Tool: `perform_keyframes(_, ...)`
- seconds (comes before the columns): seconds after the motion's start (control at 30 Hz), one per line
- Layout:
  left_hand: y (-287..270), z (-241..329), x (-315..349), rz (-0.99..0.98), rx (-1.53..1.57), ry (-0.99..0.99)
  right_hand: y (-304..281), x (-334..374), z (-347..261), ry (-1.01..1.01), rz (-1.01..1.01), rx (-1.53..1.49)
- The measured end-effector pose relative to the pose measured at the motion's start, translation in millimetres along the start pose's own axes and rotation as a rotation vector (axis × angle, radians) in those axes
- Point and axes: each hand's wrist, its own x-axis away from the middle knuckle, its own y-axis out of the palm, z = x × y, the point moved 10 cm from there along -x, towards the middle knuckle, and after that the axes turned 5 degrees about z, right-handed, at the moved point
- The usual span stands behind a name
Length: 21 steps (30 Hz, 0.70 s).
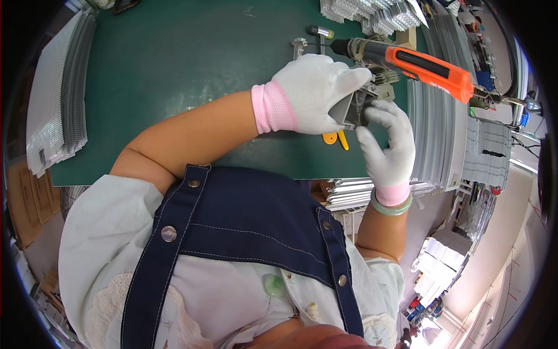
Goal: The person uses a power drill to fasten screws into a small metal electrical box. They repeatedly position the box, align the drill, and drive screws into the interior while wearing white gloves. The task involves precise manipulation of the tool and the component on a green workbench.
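My left hand (317, 87), in a white glove with a pink cuff, is closed around a short grey metal profile piece (344, 110) with an angular hollow end. From the right, my gloved right hand (390, 139) curls its thumb and fingers onto the other side of that piece. Any small part between those fingertips is hidden. Just beyond both hands is an orange and black power screwdriver (430, 70), its bit pointing left toward a small metal fitting (299, 46). Below the profile piece, a yellow-orange handled tool (330, 138) lies partly covered on the table.
The green table (192, 64) carries a stack of ribbed silver panels (61, 87) at the left. Long grey panels (433, 134) stand along the right, with bubble-wrapped pieces (372, 11) at the far side. A small hammer (321, 32) lies beyond my left hand.
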Motion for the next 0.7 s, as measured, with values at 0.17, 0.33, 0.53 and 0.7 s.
perform_keyframes(0.17,-2,3,1,0.018,-0.018,0.025,0,2,-2,-0.083,-0.018,0.045)
perform_keyframes(0.33,-1,0,0,-0.004,-0.011,0.010,-1,2,4,0.041,0.031,-0.008)
perform_keyframes(0.53,-1,0,-1,-0.011,0.007,0.004,3,-3,12,0.090,-0.050,-0.105)
perform_keyframes(0.7,-4,2,0,0.020,-0.001,0.029,6,-2,25,0.187,-0.113,-0.191)
